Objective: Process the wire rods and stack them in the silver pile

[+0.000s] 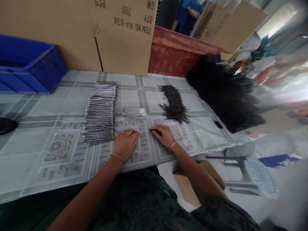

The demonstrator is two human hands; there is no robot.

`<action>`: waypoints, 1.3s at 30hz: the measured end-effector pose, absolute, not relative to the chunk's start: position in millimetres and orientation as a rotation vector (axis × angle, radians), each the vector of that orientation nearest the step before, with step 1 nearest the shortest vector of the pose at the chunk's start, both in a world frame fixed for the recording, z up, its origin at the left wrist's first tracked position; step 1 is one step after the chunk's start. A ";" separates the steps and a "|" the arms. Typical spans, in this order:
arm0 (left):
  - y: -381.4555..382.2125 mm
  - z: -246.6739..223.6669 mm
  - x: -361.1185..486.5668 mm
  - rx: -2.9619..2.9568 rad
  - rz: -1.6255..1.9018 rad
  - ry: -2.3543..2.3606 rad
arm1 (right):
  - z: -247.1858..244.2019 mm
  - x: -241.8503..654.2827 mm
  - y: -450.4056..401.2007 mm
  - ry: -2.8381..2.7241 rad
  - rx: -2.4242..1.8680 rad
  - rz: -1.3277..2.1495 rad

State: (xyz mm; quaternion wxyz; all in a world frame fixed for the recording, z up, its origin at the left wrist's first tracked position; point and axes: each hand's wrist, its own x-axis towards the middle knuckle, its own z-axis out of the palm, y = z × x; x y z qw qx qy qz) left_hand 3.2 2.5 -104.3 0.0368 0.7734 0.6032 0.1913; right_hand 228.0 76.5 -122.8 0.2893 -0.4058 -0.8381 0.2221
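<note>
Between my two hands a thin whitish rod (pixel 144 132) lies across the patterned mat. My left hand (pixel 126 142) has its fingers closed on the rod's left end. The right end is pinched in my right hand (pixel 163 134), next to something small and dark at the fingertips. A long stack of shiny metal rods (pixel 99 115) stands just left of my left hand. Beyond my hands is a smaller bundle of silvery rods (pixel 134 113). Farther right lies a pile of short dark brown strips (pixel 174 102).
A blue bin (pixel 31 64) sits at the back left, before a large cardboard box (pixel 96 38). A heap of black material (pixel 221 93) covers the table's right end. A black round object (pixel 7 125) lies at the left edge. Below is an open carton (pixel 186 187).
</note>
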 end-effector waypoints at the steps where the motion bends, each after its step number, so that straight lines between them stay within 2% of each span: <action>1: 2.6 -103.8 3.4 2.378 0.580 1.856 | -122.3 227.7 77.2 -2.227 -1.092 0.600; 23: 4.3 -102.8 3.7 2.368 0.576 1.852 | -114.9 226.3 77.6 -2.202 -1.051 0.683; 33: 3.6 -103.0 3.7 2.377 0.598 1.842 | -114.5 225.6 75.4 -2.276 -1.073 0.617; 36: 4.1 -102.6 4.5 2.317 0.659 1.784 | -112.9 215.5 67.6 -2.345 -1.116 0.502; 39: 4.1 -105.5 5.1 2.114 0.910 1.691 | -108.0 196.9 60.3 -2.371 -1.124 0.387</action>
